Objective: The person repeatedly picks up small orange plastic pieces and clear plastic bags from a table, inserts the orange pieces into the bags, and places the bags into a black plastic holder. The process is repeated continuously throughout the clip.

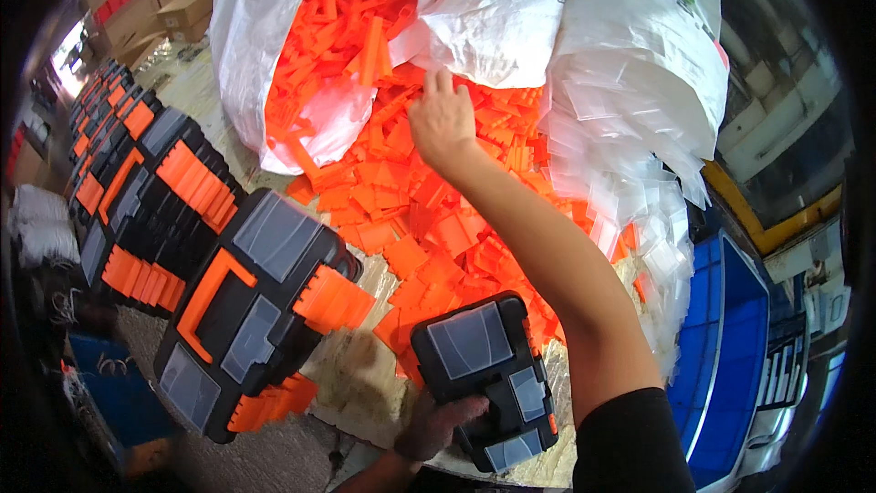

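Note:
My left hand (438, 423), in a dark glove, grips a black plastic toolbox (448, 335) at its near side. Clear compartment lids (471, 341) and small orange parts show on the toolbox's top. Bare and stretched far forward, my right hand (445, 113) is at the back of a heap of orange plastic latches (428, 233). Its fingertips reach in among the orange pieces by a white sack, and whether they pinch one is hidden. Long orange handles (371, 48) spill from an opened white sack (239, 55) left of that hand.
At left, stacked black toolboxes (270, 287) with orange handles and latches form a long row. Another white sack (636, 34) at right spills clear plastic lids (602, 130). A blue crate (736, 342) stands beyond the table's right edge. Cardboard boxes (185, 10) sit at the back left.

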Motion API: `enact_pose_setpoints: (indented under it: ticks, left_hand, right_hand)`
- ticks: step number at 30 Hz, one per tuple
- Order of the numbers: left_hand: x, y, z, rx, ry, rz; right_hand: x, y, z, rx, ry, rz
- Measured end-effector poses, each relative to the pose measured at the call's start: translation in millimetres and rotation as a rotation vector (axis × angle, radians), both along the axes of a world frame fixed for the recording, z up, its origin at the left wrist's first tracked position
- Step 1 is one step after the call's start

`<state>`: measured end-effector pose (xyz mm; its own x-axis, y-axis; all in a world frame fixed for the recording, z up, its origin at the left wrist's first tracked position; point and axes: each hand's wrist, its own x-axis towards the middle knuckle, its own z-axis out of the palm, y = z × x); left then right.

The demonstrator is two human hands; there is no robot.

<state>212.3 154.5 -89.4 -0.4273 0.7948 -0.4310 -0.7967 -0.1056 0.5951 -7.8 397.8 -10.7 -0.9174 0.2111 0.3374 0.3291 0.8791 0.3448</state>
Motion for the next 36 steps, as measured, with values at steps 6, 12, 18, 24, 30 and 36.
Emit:
enact_pose_setpoints:
  ticks: [6, 12, 18, 24, 30, 36]
  left_hand:
    - [0, -2, -6, 0.029, 0.246, -0.103]
    - [-5, 1, 9, -0.084, 0.450, -0.066]
    - [39, 9, 22, 0.125, 0.110, -0.023]
    - [68, 27, 9, -0.074, -0.056, -0.159]
    - [77, 24, 0, -0.190, 0.140, -0.018]
    - [77, 22, 0, -0.175, 0.228, 0.023]
  right_hand:
    - [66, 47, 5, -0.258, 0.489, 0.276]
    - [229, 29, 72, -1.531, 0.614, 0.236]
    - [388, -82, 77, -0.410, 0.563, 0.208]
    - [447, -122, 0, -0.748, 0.288, 0.128]
    - [415, -132, -41, -0.923, 0.349, -0.220]
    - [414, -103, 10, -1.568, 0.138, -0.559]
